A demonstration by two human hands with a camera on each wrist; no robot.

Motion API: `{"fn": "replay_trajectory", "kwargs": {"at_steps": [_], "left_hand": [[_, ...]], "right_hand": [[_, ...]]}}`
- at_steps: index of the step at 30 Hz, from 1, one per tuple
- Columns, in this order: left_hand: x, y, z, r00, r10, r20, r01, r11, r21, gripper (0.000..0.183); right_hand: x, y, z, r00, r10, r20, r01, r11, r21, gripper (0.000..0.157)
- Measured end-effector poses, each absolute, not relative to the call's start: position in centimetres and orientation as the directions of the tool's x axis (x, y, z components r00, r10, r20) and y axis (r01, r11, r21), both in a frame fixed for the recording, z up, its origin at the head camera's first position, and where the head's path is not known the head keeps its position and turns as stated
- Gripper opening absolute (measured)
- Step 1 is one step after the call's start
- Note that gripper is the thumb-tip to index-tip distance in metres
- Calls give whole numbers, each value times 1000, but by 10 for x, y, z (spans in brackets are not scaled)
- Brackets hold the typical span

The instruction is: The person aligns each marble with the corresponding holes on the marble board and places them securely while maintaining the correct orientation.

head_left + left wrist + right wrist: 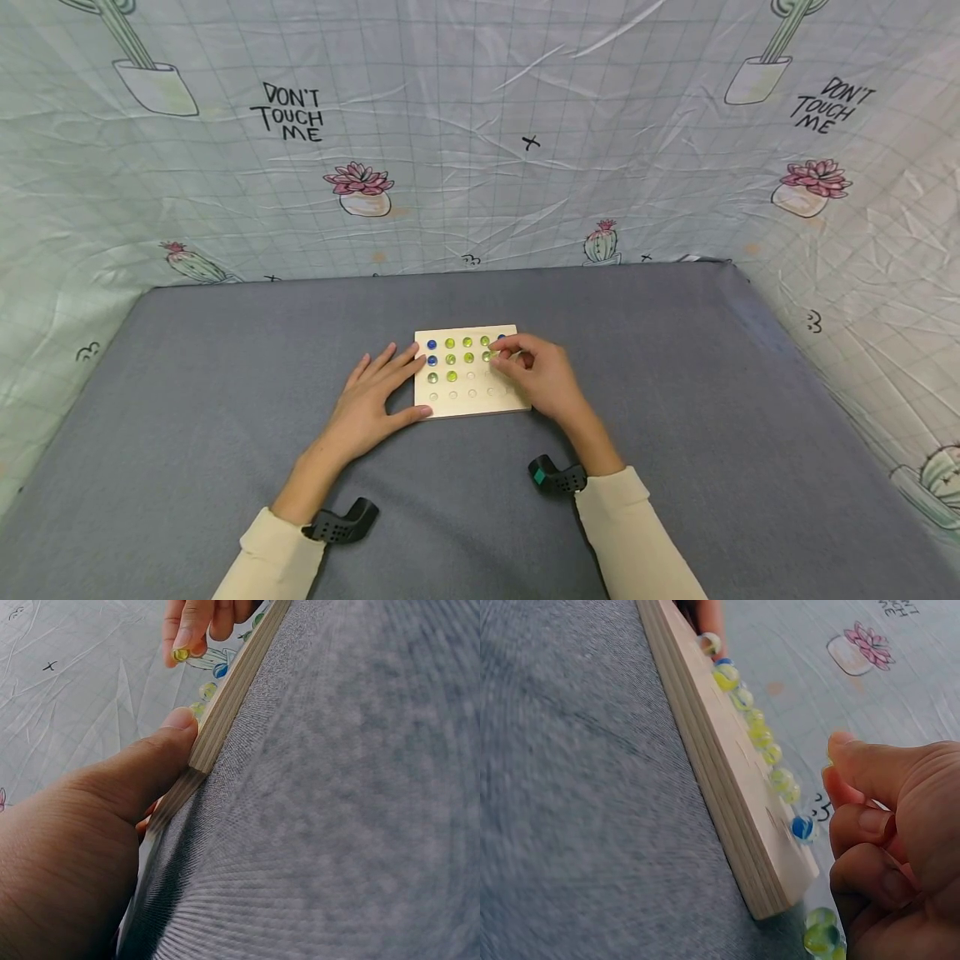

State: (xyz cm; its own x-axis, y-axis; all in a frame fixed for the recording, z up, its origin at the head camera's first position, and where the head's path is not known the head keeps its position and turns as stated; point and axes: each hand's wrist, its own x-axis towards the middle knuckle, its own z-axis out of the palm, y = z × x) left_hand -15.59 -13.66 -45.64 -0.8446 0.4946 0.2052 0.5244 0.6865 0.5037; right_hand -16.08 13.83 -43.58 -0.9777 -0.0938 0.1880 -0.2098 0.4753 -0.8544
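Note:
A pale wooden board (480, 405) with rows of round hollows lies on the grey cloth. Blue marbles (432, 360) and yellow-green marbles (452, 377) fill its two back rows and the left of the third. My left hand (367, 412) rests along the left side, fingers spread and straight, thumb on the near left corner. Over the right part of the board, my right hand (546, 379) pinches a yellow-green marble (180, 655) between thumb and index finger. That hand covers some right-hand hollows in the head view.
Beyond the board's right end, a few greenish marbles (821, 934) sit beside the right hand in the right wrist view. Grey cloth (262, 333) covers the table, with a printed white curtain (450, 183) behind and at both sides.

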Motion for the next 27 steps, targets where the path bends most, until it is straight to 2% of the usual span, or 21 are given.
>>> {"fn": "replay_trajectory", "kwargs": {"at_steps": [9, 27], "left_hand": [[-156, -137, -457, -847, 491, 203, 521, 691, 502, 76], [-156, -136, -457, -846, 493, 205, 523, 687, 505, 76]], "right_hand": [[-158, 130, -437, -971, -144, 189, -235, 475, -848, 14], [-157, 118, -446, -943, -191, 272, -332, 500, -800, 14]]}}
